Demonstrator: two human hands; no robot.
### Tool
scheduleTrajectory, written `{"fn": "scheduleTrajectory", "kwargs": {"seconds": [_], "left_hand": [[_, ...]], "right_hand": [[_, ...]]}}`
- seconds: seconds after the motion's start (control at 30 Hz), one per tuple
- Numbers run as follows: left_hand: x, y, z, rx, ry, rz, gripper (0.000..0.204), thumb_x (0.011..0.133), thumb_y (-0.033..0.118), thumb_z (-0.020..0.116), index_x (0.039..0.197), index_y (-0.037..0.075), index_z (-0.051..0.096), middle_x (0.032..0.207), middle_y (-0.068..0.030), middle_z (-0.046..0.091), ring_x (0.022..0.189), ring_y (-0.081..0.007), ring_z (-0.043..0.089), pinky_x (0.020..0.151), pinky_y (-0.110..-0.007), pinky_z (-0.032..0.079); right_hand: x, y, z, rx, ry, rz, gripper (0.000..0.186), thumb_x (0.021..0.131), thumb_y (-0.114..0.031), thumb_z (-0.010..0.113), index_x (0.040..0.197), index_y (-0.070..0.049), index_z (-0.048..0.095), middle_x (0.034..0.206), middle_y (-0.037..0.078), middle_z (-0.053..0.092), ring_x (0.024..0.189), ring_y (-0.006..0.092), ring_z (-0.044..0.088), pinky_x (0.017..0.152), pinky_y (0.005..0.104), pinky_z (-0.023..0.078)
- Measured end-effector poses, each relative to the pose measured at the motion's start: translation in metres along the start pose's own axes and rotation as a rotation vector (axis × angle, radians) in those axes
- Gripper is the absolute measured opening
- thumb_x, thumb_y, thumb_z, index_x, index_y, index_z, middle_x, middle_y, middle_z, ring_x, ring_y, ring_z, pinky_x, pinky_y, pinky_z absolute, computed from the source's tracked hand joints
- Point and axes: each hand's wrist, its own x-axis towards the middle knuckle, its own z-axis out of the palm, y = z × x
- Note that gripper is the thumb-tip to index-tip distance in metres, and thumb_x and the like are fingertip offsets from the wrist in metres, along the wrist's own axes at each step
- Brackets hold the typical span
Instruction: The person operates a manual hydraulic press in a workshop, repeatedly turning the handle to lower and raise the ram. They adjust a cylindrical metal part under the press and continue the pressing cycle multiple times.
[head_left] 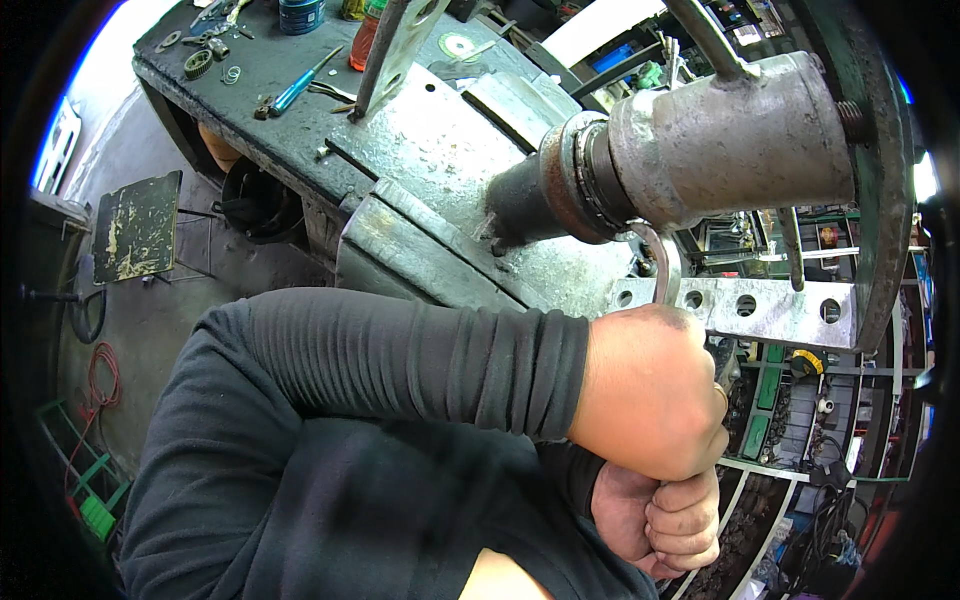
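My left hand [655,390] is closed in a fist around the lower part of a curved steel hook spanner [664,264]. Its upper end meets the underside of a rusty ring [568,178] on a grey metal cylinder [740,140]. A dark rod [520,203] sticks out of the cylinder's left end, over a steel plate. Directly below the left hand, my right hand [672,522] is also closed, its fingers curled. The spanner's handle is hidden inside the fists, so what the right hand holds does not show. My black left sleeve crosses the front of my body.
A dark workbench [240,110] at the back left carries a teal screwdriver [300,85], a blue tub [301,15] and a toothed ring [198,65]. A perforated steel bar [775,308] runs under the cylinder. Part trays stand lower right; a worn square-topped stool [138,228] stands left.
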Motion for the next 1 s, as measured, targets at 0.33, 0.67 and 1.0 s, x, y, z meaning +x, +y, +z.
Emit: {"fn": "scheduleTrajectory", "kwargs": {"seconds": [0.33,0.67,1.0], "left_hand": [[0.002,0.004,0.002,-0.079,0.023,-0.049,0.017,0.065,0.026,0.062,0.059,0.015,0.051,0.055,0.003,0.048,0.047,-0.0119,0.053,0.039,-0.031,0.04],[0.007,0.006,0.002,-0.115,-0.004,-0.025,0.016,0.067,0.026,0.061,0.062,0.012,0.053,0.056,0.0016,0.049,0.046,-0.0145,0.055,0.038,-0.032,0.043],[0.021,-0.003,-0.007,-0.027,0.099,0.015,0.014,0.07,0.023,0.061,0.068,0.011,0.053,0.057,0.0015,0.049,0.049,-0.015,0.056,0.039,-0.031,0.043]], "right_hand": [[0.034,0.027,0.052,-0.028,-0.162,-0.005,0.027,0.078,-0.031,0.05,0.06,-0.017,0.034,0.047,-0.008,0.026,0.039,0.0048,0.021,0.042,0.0193,0.017],[0.042,0.023,0.053,-0.002,-0.152,0.035,0.027,0.081,-0.031,0.051,0.063,-0.017,0.036,0.049,-0.007,0.029,0.041,0.0048,0.026,0.044,0.0197,0.019],[0.08,0.018,0.072,-0.07,-0.28,0.164,0.024,0.081,-0.026,0.057,0.067,-0.017,0.04,0.05,-0.008,0.034,0.042,0.0042,0.03,0.043,0.02,0.019]]}}
